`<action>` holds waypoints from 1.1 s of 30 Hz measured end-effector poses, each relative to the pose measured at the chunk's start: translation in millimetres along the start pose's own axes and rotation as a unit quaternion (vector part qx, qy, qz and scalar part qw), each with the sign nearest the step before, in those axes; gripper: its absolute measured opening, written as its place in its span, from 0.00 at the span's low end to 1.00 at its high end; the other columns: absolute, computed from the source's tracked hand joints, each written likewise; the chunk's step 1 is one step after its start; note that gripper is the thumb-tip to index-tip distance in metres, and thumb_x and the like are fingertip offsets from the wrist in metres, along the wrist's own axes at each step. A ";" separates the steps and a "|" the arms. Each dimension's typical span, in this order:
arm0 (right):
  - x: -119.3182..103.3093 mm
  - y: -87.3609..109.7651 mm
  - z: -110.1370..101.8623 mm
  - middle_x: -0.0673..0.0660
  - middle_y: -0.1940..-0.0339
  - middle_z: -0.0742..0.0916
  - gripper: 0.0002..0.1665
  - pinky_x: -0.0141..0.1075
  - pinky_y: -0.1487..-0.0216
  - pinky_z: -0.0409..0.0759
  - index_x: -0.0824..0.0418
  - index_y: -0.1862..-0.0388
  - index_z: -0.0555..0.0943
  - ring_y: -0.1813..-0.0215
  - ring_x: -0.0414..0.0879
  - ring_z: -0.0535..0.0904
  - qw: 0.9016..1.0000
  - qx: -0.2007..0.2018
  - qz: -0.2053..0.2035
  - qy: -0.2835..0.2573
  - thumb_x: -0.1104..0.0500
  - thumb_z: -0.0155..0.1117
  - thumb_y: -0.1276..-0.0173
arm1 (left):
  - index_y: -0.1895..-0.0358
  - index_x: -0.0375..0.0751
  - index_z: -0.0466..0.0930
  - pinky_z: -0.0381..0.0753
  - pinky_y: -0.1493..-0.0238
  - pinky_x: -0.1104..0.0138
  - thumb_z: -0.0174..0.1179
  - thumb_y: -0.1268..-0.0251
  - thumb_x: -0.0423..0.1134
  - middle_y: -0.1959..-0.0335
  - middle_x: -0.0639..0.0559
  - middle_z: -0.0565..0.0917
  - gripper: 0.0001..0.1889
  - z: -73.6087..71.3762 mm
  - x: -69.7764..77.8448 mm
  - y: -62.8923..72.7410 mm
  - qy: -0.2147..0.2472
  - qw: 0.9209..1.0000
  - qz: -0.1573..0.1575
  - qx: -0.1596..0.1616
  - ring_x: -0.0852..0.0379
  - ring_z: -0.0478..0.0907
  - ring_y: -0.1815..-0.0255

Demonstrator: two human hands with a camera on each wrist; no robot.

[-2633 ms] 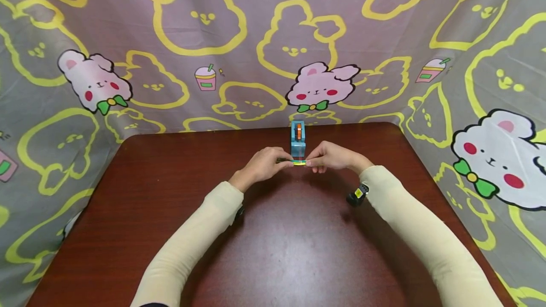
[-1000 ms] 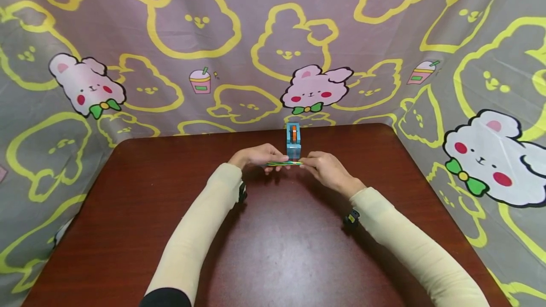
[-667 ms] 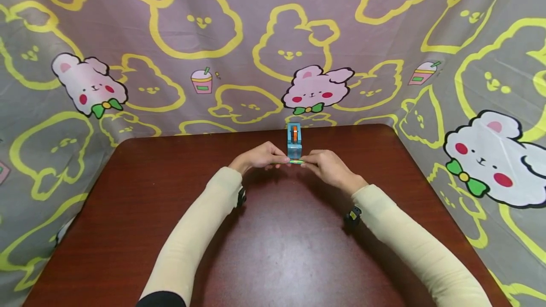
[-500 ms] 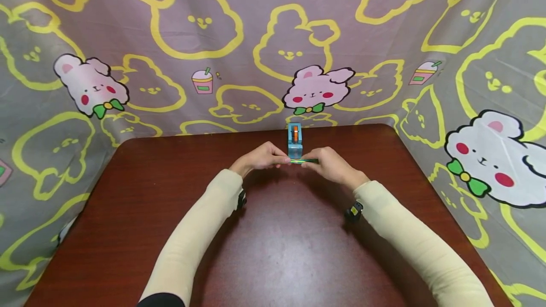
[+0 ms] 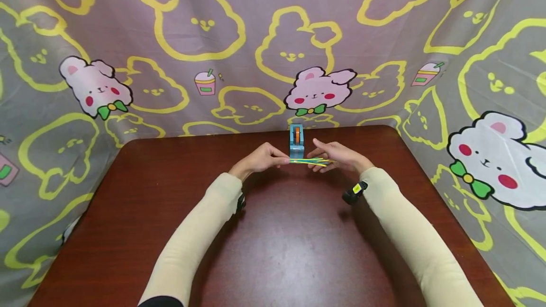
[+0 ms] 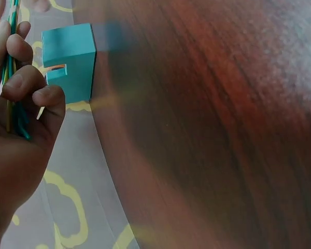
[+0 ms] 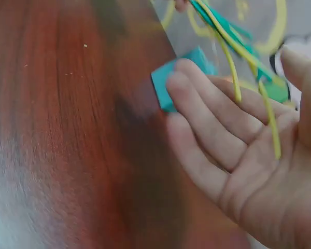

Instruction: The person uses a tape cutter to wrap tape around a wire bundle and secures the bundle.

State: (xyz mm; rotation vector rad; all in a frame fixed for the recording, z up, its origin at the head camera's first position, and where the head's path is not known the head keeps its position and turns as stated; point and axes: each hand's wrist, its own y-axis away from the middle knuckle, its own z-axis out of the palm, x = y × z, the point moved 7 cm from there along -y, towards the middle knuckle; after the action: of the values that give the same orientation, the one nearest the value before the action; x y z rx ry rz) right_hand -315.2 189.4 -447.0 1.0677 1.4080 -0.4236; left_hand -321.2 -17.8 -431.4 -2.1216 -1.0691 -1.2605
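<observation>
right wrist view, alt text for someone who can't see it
A right hand, palm showing, with green and yellow strands spread in front of it; behind it, part of a blue tape dispenser on a brown table.

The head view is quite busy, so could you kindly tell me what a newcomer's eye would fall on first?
Probably the yellow-patterned backdrop with its pale rabbit faces, behind the dark red table. Next, the green and yellow strands, pinched by the left hand, their loose ends fanning out by the right hand. Just beyond, near the table's far edge, stands a blue tape dispenser with an orange centre.
</observation>
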 end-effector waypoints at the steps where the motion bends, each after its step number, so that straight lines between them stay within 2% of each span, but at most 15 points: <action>1: 6.5 -1.7 -0.5 0.66 0.50 0.87 0.44 0.50 0.46 0.81 0.72 0.34 0.74 0.51 0.59 0.85 0.999 -0.011 0.021 -0.037 0.34 0.37 0.19 | 0.56 0.34 0.90 0.63 0.77 0.71 0.67 0.31 0.37 0.68 0.29 0.85 0.10 0.6 0.2 -0.3 -0.002 1.000 0.003 -0.001 0.33 0.78 0.67; 5: 25.4 -6.7 3.9 0.67 0.49 0.86 0.52 0.47 0.48 0.82 0.74 0.31 0.68 0.52 0.55 0.84 0.984 -0.058 0.074 -0.154 0.28 0.30 0.22 | 0.56 0.34 0.90 0.65 0.77 0.71 0.67 0.32 0.37 0.66 0.31 0.86 0.10 3.4 0.4 -1.7 -0.004 1.000 0.013 -0.003 0.30 0.79 0.64; 8: 32.7 -10.2 8.0 0.64 0.53 0.87 0.50 0.44 0.52 0.83 0.74 0.32 0.67 0.57 0.52 0.85 0.974 -0.077 0.090 -0.192 0.30 0.32 0.21 | 0.56 0.33 0.90 0.66 0.77 0.72 0.67 0.32 0.36 0.65 0.32 0.87 0.10 4.9 0.4 -2.8 0.000 1.000 0.015 -0.003 0.30 0.79 0.64; 11: 36.7 -11.9 9.1 0.61 0.59 0.88 0.43 0.41 0.57 0.84 0.74 0.38 0.70 0.63 0.48 0.85 0.973 -0.076 0.101 -0.193 0.33 0.38 0.19 | 0.56 0.33 0.90 0.70 0.75 0.70 0.68 0.34 0.36 0.64 0.33 0.87 0.10 4.8 0.7 -3.9 0.003 1.000 0.016 0.002 0.31 0.80 0.64; 13: 38.4 -12.3 9.0 0.60 0.62 0.88 0.41 0.38 0.60 0.84 0.74 0.40 0.72 0.65 0.46 0.85 0.974 -0.073 0.109 -0.183 0.35 0.42 0.20 | 0.56 0.33 0.90 0.76 0.71 0.64 0.68 0.34 0.36 0.64 0.33 0.87 0.10 4.5 0.9 -4.3 0.003 1.000 0.015 0.005 0.32 0.80 0.63; 15: 40.2 -11.9 9.3 0.59 0.64 0.88 0.42 0.35 0.63 0.83 0.74 0.42 0.75 0.67 0.45 0.84 0.975 -0.073 0.120 -0.173 0.33 0.45 0.21 | 0.56 0.33 0.90 0.80 0.65 0.54 0.69 0.34 0.36 0.63 0.34 0.87 0.10 4.7 1.0 -4.5 0.004 1.000 0.013 0.006 0.33 0.81 0.62; 17: 40.6 -11.3 10.3 0.59 0.64 0.88 0.44 0.34 0.65 0.83 0.75 0.42 0.76 0.67 0.44 0.85 0.975 -0.081 0.125 -0.163 0.32 0.47 0.23 | 0.55 0.33 0.90 0.81 0.60 0.46 0.69 0.34 0.36 0.62 0.34 0.88 0.10 5.1 0.8 -4.4 0.005 1.000 0.011 0.007 0.33 0.82 0.62; 19: 39.8 -10.7 12.4 0.58 0.63 0.88 0.45 0.34 0.66 0.83 0.75 0.40 0.76 0.66 0.44 0.85 0.975 -0.089 0.129 -0.155 0.32 0.47 0.23 | 0.55 0.32 0.90 0.80 0.56 0.42 0.68 0.34 0.35 0.61 0.35 0.88 0.10 5.5 1.3 -3.9 0.006 1.000 0.013 0.007 0.34 0.83 0.61; 26: 32.8 -11.0 16.6 0.57 0.67 0.89 0.44 0.35 0.68 0.84 0.80 0.36 0.70 0.68 0.43 0.85 0.974 -0.130 0.110 -0.146 0.36 0.43 0.19 | 0.55 0.35 0.90 0.82 0.58 0.48 0.68 0.34 0.35 0.63 0.47 0.89 0.09 4.6 4.4 -3.4 -0.006 1.000 0.018 0.016 0.36 0.84 0.61; 33: 28.0 -11.0 9.8 0.57 0.67 0.88 0.35 0.37 0.66 0.85 0.82 0.39 0.72 0.68 0.43 0.85 0.983 -0.122 0.070 -0.116 0.48 0.50 0.18 | 0.55 0.35 0.90 0.78 0.67 0.67 0.69 0.35 0.34 0.66 0.47 0.89 0.08 6.1 7.1 -4.9 -0.012 0.999 0.036 0.022 0.42 0.82 0.64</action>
State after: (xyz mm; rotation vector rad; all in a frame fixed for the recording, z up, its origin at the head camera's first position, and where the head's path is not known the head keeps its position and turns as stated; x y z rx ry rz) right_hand -313.1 185.6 -478.3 0.8800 1.1367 -0.2551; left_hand -319.9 -7.8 -428.2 -2.1281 -1.0112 -1.1712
